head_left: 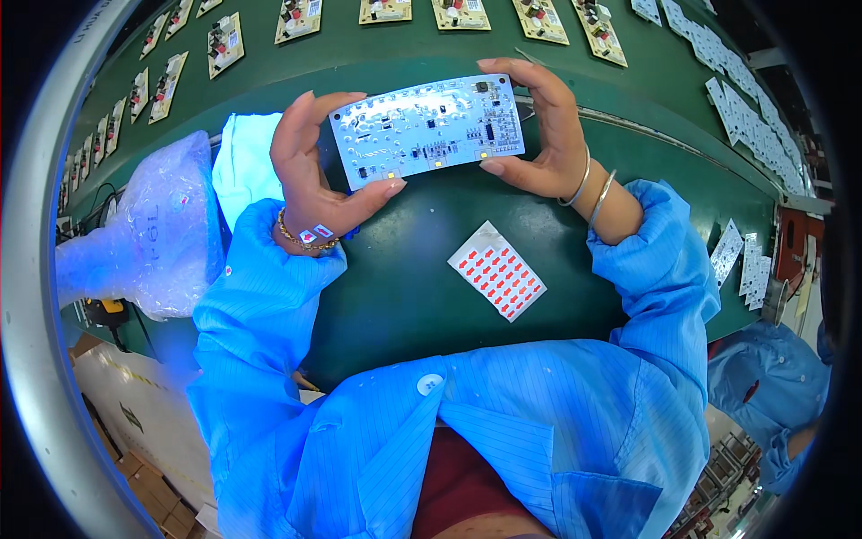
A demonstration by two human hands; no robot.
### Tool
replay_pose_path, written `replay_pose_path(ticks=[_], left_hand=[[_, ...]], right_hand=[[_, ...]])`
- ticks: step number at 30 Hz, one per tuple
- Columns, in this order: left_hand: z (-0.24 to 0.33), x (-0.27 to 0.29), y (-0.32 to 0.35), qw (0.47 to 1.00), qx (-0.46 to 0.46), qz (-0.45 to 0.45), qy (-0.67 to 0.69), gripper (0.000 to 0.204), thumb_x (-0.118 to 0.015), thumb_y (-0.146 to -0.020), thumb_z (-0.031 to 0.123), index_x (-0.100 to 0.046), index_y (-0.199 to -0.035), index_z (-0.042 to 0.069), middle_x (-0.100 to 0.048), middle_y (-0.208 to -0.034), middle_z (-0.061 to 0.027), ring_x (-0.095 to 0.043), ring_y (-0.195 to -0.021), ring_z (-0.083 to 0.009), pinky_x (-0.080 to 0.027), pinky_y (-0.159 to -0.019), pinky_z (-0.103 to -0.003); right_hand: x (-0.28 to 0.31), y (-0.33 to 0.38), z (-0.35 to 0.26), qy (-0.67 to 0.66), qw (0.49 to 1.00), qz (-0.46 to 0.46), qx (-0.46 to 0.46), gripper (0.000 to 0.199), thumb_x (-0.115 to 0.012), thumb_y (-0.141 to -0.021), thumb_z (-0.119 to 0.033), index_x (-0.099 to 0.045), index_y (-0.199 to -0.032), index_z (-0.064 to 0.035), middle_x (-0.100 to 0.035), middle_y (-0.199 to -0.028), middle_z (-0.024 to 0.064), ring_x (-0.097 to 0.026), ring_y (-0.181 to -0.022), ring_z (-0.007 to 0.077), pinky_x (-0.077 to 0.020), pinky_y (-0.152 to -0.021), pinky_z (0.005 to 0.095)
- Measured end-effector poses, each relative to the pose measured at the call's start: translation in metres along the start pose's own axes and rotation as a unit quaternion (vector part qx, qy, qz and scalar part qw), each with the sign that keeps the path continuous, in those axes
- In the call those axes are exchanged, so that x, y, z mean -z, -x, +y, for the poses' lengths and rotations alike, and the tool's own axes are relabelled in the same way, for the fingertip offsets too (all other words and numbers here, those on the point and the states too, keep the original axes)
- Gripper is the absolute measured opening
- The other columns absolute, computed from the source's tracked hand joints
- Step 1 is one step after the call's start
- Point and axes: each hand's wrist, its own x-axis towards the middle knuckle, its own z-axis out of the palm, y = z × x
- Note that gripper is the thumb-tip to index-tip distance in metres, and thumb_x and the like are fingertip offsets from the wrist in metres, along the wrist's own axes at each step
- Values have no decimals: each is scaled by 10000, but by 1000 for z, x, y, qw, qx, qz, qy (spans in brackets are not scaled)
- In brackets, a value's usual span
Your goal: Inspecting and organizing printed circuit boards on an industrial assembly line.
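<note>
Green bench carries one sheet of red arrow stickers; behind lie many yellowish circuit boards. One plastic-wrapped bundle crowds the left sleeve. Left hand and right hand, each grip pinching one end, hold up one white board.

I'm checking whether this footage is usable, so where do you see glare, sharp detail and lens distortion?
Head view: glare whitens the upper part of the pale rectangular circuit board; head view: the white rectangular sheet with red arrows looks fairly sharp; head view: the silver metal bar at the left rim looks bowed, likely by the fisheye, and the corners go black.
</note>
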Motion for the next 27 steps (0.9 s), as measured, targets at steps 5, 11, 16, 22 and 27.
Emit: replay_pose_path(ticks=[5, 11, 16, 22, 27], left_hand=[[0, -1, 1, 1000, -7, 4, 5, 932, -718, -555, 3, -128, -1274, 61, -444, -1086, -227, -503, -966, -271, -444, -801, -367], [0, -1, 0, 1000, -25, 5, 2, 927, -717, -560, 1, -128, -1274, 54, -447, -1083, -225, -507, -961, -270, -447, -798, -369], [-1, -1, 0, 1000, -29, 12, -1, 932, -725, -556, 14, -128, -1271, 45, -451, -1072, -226, -513, -951, -270, -450, -791, -369], [-2, -1, 2, 1000, -11, 26, 8, 915, -734, -568, 58, -141, -1264, 30, -458, -1053, -212, -519, -942, -266, -452, -786, -366], [-2, -1, 3, 999, 7, 41, 21, 907, -752, -579, 129, -160, -1257, 25, -470, -1023, -183, -521, -937, -256, -448, -788, -365]], right_hand=[[-1, 0, 0, -8, 1000, 5, -3, 719, -710, -615, -159, -311, -1198, -26, -434, -1174, 140, -466, -962, 232, -373, -847, 329], [-1, -1, -1, -9, 1000, 0, -5, 715, -701, -626, -153, -304, -1206, -23, -421, -1195, 137, -467, -965, 224, -374, -847, 326], [-2, -1, 0, -27, 1000, -3, -7, 723, -685, -645, -143, -275, -1228, -22, -400, -1219, 145, -469, -975, 225, -374, -848, 332], [-2, 0, 0, -42, 999, -11, -18, 716, -652, -683, -160, -239, -1252, -21, -379, -1243, 152, -469, -977, 229, -369, -851, 336], [-4, 1, 1, -72, 996, -13, -44, 668, -623, -718, -194, -258, -1250, -20, -388, -1237, 146, -471, -980, 227, -366, -855, 334]])
